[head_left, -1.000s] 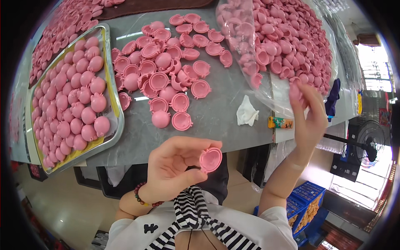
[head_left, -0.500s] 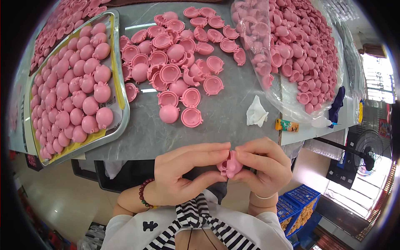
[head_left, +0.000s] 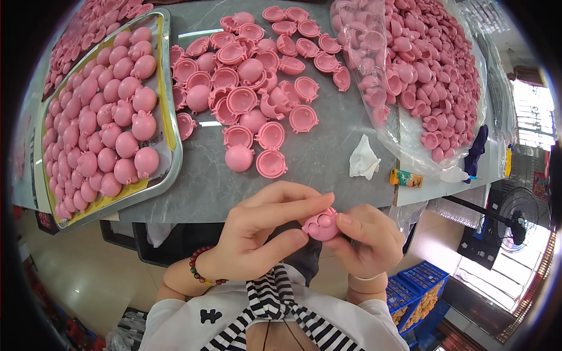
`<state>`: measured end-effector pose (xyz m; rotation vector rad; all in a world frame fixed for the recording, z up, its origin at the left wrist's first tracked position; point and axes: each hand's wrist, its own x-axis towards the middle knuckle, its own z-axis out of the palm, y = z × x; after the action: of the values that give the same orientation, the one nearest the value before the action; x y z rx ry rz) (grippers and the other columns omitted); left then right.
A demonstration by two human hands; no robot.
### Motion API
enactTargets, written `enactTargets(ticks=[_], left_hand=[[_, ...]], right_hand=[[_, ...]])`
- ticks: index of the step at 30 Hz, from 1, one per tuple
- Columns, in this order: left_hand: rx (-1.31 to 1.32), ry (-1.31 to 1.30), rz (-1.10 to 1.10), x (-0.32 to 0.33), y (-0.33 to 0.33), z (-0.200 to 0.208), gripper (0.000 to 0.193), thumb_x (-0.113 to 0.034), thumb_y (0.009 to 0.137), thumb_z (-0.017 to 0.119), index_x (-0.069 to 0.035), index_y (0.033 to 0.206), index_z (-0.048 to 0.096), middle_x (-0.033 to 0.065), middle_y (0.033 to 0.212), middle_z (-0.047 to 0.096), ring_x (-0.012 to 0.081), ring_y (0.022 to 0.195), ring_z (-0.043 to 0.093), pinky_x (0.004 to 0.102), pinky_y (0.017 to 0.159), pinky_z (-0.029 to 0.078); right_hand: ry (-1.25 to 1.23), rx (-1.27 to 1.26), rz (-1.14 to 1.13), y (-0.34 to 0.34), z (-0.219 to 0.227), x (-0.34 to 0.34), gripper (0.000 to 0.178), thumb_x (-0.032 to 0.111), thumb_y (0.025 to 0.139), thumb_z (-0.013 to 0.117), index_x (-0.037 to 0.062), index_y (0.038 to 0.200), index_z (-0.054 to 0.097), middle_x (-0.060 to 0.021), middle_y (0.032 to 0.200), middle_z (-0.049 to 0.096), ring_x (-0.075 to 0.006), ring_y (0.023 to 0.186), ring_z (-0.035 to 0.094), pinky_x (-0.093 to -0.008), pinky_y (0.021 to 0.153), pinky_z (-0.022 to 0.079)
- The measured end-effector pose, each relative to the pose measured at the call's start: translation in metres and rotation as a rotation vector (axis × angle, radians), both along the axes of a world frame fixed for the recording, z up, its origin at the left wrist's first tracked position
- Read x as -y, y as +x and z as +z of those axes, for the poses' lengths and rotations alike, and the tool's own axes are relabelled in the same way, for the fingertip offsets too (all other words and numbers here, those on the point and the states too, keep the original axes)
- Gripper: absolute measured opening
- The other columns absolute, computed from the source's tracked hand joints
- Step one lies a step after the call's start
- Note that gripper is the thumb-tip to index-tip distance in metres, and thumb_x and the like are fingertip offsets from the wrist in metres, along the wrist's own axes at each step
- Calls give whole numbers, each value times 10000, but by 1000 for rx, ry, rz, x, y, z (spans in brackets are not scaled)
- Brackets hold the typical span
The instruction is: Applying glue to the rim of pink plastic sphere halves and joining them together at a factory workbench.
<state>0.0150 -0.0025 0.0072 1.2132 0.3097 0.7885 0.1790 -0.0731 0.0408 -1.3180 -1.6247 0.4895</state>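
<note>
Just past the table's front edge, I hold a small pink plastic ball (head_left: pixel 321 225) with rounded bumps on the side that shows. My right hand (head_left: pixel 367 240) pinches its right side between thumb and fingers. From the left, the thumb and stretched fingers of my left hand (head_left: pixel 266 225) close round its left and top sides. Beyond my hands, a loose pile of pink half shells (head_left: pixel 240 100) lies on the grey table (head_left: pixel 328 167), some with the hollow up, others with the round side up.
At left, a metal tray (head_left: pixel 174 149) holds many closed pink balls (head_left: pixel 127 144). A clear plastic bag (head_left: pixel 383 131) full of pink shells lies at right. Nearer are a crumpled white tissue (head_left: pixel 364 158), a small orange and green box (head_left: pixel 406 178) and a fan (head_left: pixel 515 216).
The ball has turned in my fingers, so its bumpy side now shows instead of a gap. My left fingers have loosened slightly, and my right hand has moved a little lower.
</note>
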Motion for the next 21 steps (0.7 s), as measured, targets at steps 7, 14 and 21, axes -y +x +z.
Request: enactTargets(ticks=[7,14,21], left_hand=[[-39,171,181,4,3,-2,542,-241,677,733,65,1081,542,186,1003,597,218,857,552,301,767,426],[-95,506,293,-1,2,4,395,-302,675,727,12,891,625,151,843,644,215,725,560,271,616,449],[-44,397,234,-3,4,4,412,-323,666,728,20,871,629,152,826,644,214,719,549,266,613,446]], right_hand=[[205,88,9,-11,-9,5,336,-42,597,706,-19,903,569,-111,767,600,-228,619,593,-288,526,501],[300,95,38,-17,-13,6,259,1,653,676,-34,885,567,-126,751,582,-242,626,596,-299,509,510],[318,43,-36,-24,-11,7,192,7,661,671,2,833,586,-100,733,588,-227,604,591,-276,491,498]])
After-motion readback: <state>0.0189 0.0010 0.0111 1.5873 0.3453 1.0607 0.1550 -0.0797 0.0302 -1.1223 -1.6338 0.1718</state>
